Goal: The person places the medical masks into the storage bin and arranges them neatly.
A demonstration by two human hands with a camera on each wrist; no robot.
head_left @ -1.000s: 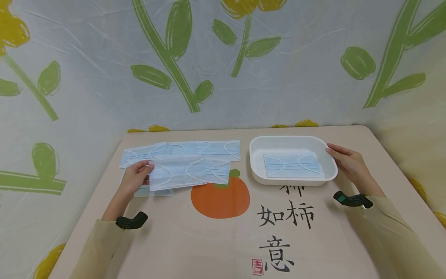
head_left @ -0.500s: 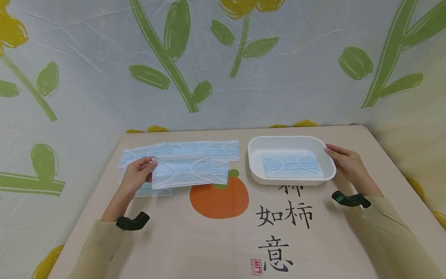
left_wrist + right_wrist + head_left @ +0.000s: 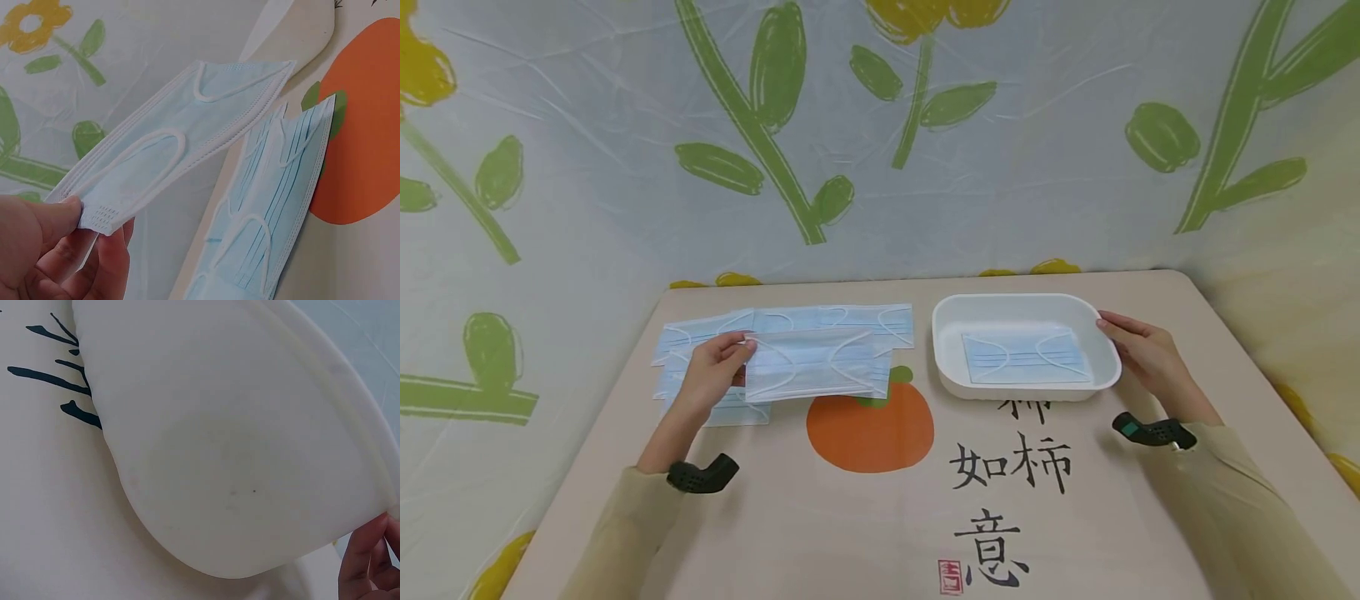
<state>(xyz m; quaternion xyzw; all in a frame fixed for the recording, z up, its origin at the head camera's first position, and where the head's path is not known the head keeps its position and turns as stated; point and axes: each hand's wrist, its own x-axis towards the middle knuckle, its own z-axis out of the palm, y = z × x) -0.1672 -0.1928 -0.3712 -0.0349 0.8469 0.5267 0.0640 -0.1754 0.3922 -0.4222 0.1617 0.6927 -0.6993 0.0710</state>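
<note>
My left hand [image 3: 717, 371] pinches the left end of a pale blue face mask [image 3: 811, 363] between thumb and fingers. In the left wrist view the mask [image 3: 169, 137] slants up from the fingertips, with both white ear loops showing. It hangs above several other masks [image 3: 868, 321] that lie overlapping on the table, partly hidden behind it. At the right, my right hand [image 3: 1142, 354] grips the right rim of a white plastic tray [image 3: 951, 379]. One mask [image 3: 1026, 358] lies flat inside that tray. The right wrist view shows the tray's outer wall [image 3: 231, 437] with the fingers at its rim.
The beige tabletop [image 3: 820, 533] carries a printed orange persimmon [image 3: 870, 433] and black written characters [image 3: 992, 546]. Behind the table's far edge hangs a pale curtain [image 3: 1000, 208] with green stems and yellow flowers.
My left hand has shifted right and slightly up with the pinched mask, uncovering more of the masks at the left. The right hand keeps its hold on the tray.
</note>
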